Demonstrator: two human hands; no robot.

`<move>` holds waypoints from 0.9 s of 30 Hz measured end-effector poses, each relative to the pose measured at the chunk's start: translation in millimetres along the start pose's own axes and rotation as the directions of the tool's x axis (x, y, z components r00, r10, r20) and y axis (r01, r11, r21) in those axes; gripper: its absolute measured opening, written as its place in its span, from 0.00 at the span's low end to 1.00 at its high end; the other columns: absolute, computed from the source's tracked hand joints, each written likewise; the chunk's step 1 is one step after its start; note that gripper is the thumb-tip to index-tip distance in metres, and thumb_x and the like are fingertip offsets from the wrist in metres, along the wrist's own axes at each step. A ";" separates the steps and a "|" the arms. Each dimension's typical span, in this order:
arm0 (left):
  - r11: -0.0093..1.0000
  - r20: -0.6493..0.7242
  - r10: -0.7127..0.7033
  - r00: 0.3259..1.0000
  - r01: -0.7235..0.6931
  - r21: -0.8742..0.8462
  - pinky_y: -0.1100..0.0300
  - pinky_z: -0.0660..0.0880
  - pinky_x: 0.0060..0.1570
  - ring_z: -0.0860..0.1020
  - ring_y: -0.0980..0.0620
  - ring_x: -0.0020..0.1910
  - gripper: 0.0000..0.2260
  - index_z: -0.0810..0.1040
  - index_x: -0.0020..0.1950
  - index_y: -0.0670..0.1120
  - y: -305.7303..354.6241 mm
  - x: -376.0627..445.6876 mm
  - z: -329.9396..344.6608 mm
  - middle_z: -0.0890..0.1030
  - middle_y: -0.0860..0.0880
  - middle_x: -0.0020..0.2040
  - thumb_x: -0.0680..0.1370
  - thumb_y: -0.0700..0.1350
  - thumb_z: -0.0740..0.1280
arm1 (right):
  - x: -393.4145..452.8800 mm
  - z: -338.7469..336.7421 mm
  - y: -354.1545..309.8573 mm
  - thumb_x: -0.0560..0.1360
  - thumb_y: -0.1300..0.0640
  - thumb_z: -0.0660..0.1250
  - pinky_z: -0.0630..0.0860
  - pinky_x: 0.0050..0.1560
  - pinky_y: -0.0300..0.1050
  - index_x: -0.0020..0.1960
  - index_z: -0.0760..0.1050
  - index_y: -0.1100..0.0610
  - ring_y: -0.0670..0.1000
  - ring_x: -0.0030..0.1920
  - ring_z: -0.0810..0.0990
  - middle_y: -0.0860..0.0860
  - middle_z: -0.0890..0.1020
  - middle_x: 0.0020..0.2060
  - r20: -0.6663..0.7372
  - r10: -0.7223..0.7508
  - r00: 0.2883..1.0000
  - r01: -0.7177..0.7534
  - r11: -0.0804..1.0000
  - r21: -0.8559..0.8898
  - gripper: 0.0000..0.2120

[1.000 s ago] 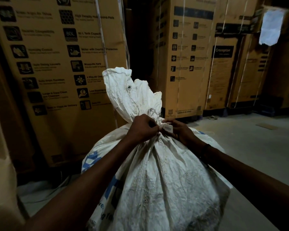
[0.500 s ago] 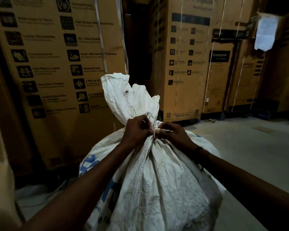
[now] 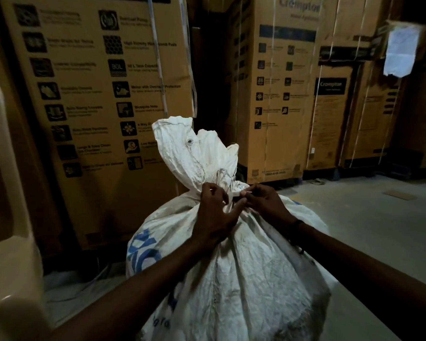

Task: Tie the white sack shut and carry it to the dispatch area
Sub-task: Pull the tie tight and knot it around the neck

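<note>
A full white woven sack point(image 3: 244, 271) with blue print stands upright on the floor in front of me. Its mouth is gathered into a bunched neck with a loose crumpled flap point(image 3: 194, 153) sticking up above it. A white tie strip point(image 3: 236, 193) runs round the neck. My left hand point(image 3: 214, 217) is at the neck's left side, fingers curled on the strip and the bunched cloth. My right hand point(image 3: 266, 205) pinches the strip's end at the right of the neck. A dark band sits on my right wrist.
Tall strapped cardboard cartons point(image 3: 103, 107) stand close behind the sack on the left, more cartons point(image 3: 285, 94) at the back right. A cream plastic body point(image 3: 8, 217) fills the left edge. Bare concrete floor point(image 3: 369, 230) stretches to the right. A white paper point(image 3: 401, 52) hangs at upper right.
My left hand has shifted lower on the neck and its fingers have spread somewhat. The right hand still pinches the strip. The camera has tilted a little, so the sack sits lower in view.
</note>
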State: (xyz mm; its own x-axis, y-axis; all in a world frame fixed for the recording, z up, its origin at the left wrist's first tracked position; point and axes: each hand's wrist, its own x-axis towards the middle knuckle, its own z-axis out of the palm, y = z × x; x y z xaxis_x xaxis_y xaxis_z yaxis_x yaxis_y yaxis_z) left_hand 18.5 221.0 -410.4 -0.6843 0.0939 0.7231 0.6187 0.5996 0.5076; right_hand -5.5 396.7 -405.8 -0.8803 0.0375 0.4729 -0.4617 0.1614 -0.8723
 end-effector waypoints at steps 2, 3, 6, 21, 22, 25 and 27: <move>0.996 -0.090 -0.084 0.992 0.081 -0.030 0.58 0.76 0.56 0.73 0.51 0.53 0.17 0.75 0.45 0.45 4.8 -1.7 5.3 0.69 0.47 0.54 0.75 0.56 0.76 | -1.7 -1.5 0.2 0.79 0.67 0.70 0.82 0.46 0.46 0.42 0.79 0.63 0.51 0.39 0.84 0.60 0.84 0.38 0.009 -0.015 1.000 0.015 1.000 -0.023 0.07; 0.989 -0.113 -0.144 0.983 0.137 -0.062 0.57 0.74 0.58 0.72 0.50 0.55 0.17 0.77 0.46 0.44 6.3 -1.1 6.5 0.68 0.47 0.55 0.74 0.55 0.77 | -4.0 -1.7 -1.1 0.79 0.67 0.70 0.83 0.45 0.44 0.43 0.79 0.66 0.50 0.39 0.85 0.61 0.84 0.40 0.012 -0.018 1.000 0.018 1.000 -0.023 0.06; 0.951 -0.146 -0.296 0.944 0.278 -0.135 0.63 0.67 0.59 0.71 0.45 0.61 0.15 0.82 0.52 0.42 10.8 0.2 9.6 0.67 0.46 0.58 0.75 0.53 0.77 | -7.2 -0.1 -2.4 0.79 0.65 0.71 0.84 0.48 0.44 0.47 0.79 0.73 0.50 0.41 0.87 0.65 0.86 0.43 -0.010 -0.036 0.999 0.036 0.999 -0.018 0.09; 0.851 -0.084 -0.511 0.855 0.490 -0.188 0.57 0.70 0.42 0.83 0.44 0.47 0.18 0.86 0.47 0.38 -9.4 10.6 -4.7 0.86 0.41 0.45 0.72 0.54 0.79 | -26.9 -17.2 -23.6 0.80 0.66 0.70 0.85 0.49 0.43 0.48 0.80 0.73 0.54 0.47 0.89 0.67 0.87 0.46 -0.031 -0.095 0.995 0.095 0.995 -0.005 0.08; 0.848 -0.076 -0.514 0.854 0.493 -0.196 0.58 0.68 0.41 0.82 0.46 0.45 0.18 0.87 0.47 0.39 -12.0 11.9 -5.6 0.86 0.43 0.43 0.71 0.55 0.79 | -26.5 -18.5 -25.6 0.80 0.66 0.70 0.84 0.47 0.40 0.48 0.80 0.73 0.51 0.45 0.89 0.66 0.87 0.45 -0.036 -0.104 0.994 0.104 0.994 -0.020 0.08; 0.847 -0.058 -0.511 0.858 0.491 -0.202 0.58 0.68 0.39 0.80 0.48 0.41 0.19 0.86 0.42 0.39 -19.0 16.4 -6.5 0.82 0.46 0.37 0.70 0.56 0.80 | -24.1 -20.3 -30.8 0.79 0.66 0.71 0.84 0.46 0.40 0.48 0.80 0.73 0.48 0.42 0.89 0.64 0.87 0.43 -0.048 -0.127 0.991 0.126 0.992 -0.031 0.08; 0.847 -0.056 -0.511 0.858 0.491 -0.203 0.53 0.73 0.39 0.79 0.49 0.40 0.18 0.83 0.39 0.41 -25.6 19.4 -5.0 0.82 0.45 0.37 0.70 0.55 0.81 | -22.4 -21.0 -34.7 0.79 0.65 0.72 0.85 0.49 0.46 0.48 0.81 0.72 0.54 0.45 0.89 0.63 0.88 0.42 -0.041 -0.130 0.991 0.130 0.991 -0.016 0.08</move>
State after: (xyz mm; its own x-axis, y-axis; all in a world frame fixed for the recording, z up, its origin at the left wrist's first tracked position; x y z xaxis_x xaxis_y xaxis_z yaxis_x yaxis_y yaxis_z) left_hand -8.7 203.5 -407.0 -0.8814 -0.2708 0.3871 0.2661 0.3925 0.8804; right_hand 32.5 410.9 -383.5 -0.8073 0.0570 0.5874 -0.5703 0.1807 -0.8013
